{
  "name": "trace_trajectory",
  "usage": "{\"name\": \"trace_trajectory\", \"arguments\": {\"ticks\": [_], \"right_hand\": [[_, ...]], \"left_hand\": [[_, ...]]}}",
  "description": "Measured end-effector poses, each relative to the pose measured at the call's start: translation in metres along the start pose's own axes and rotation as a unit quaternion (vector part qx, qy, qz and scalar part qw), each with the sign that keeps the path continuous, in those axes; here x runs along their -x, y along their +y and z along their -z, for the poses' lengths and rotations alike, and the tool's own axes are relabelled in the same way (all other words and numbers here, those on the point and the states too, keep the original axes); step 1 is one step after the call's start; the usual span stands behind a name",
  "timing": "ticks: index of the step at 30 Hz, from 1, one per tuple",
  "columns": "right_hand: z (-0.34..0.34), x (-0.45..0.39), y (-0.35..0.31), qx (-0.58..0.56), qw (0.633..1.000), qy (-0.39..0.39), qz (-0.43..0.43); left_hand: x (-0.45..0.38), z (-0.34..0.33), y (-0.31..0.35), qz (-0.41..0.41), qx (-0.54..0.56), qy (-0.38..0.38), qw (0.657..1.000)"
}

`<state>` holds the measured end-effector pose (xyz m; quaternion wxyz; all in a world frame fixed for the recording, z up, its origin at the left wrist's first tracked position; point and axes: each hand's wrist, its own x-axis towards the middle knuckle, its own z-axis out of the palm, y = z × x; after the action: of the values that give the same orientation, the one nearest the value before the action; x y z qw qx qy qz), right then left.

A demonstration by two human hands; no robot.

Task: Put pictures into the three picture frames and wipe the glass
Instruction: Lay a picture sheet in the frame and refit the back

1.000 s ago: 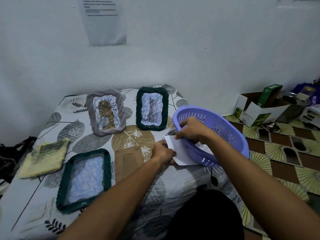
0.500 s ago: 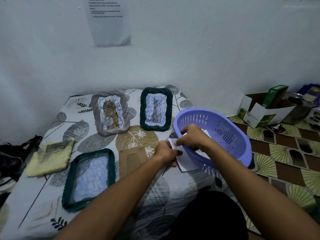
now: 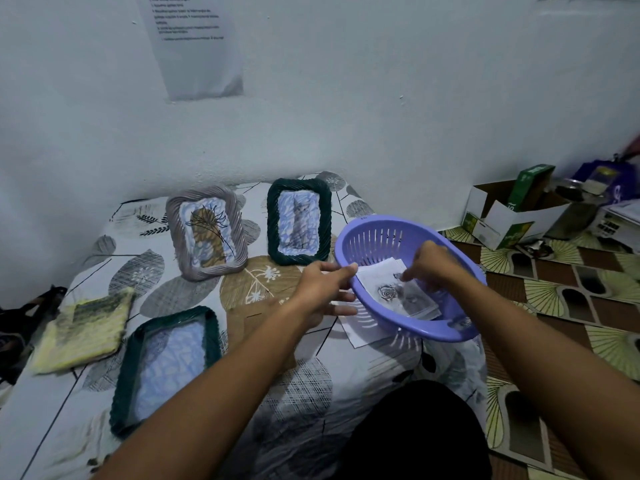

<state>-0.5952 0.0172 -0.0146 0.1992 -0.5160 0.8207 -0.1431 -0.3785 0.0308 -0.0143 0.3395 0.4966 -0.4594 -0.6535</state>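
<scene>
Three rope-edged picture frames lie on the patterned bedsheet: a grey one [image 3: 173, 223] and a dark green one [image 3: 325, 220] at the back, another dark green one [image 3: 213, 344] at the front left. A purple basket [image 3: 377, 237] is tilted toward me at the right. My left hand [image 3: 322, 289] grips its near rim. Inside the basket, my right hand [image 3: 433, 261] pinches the top of a grey rose picture [image 3: 388, 292] that lies on other prints. A white sheet [image 3: 360, 336] sticks out from under the basket. A brown cardboard backing [image 3: 247, 315] lies under my left wrist.
A yellow cloth [image 3: 83, 330] lies at the left edge of the bed. The white wall with a taped paper [image 3: 197, 46] stands close behind. On the patterned floor to the right are an open cardboard box [image 3: 502, 220] and other clutter.
The basket has tipped so its inside faces me. My right hand went from the rim into the basket onto the rose picture. My left hand moved up from the white sheet to the rim.
</scene>
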Motion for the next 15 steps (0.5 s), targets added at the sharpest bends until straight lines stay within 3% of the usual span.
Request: {"name": "trace_trajectory", "arguments": {"ticks": [6, 15], "right_hand": [[-0.007, 0.005, 0.005, 0.11, 0.994, -0.027, -0.01], [-0.002, 0.002, 0.001, 0.095, 0.995, -0.02, -0.04]], "left_hand": [[-0.004, -0.008, -0.007, 0.003, 0.038, 0.007, 0.999], [-0.006, -0.006, -0.012, -0.002, 0.046, 0.011, 0.999]]}}
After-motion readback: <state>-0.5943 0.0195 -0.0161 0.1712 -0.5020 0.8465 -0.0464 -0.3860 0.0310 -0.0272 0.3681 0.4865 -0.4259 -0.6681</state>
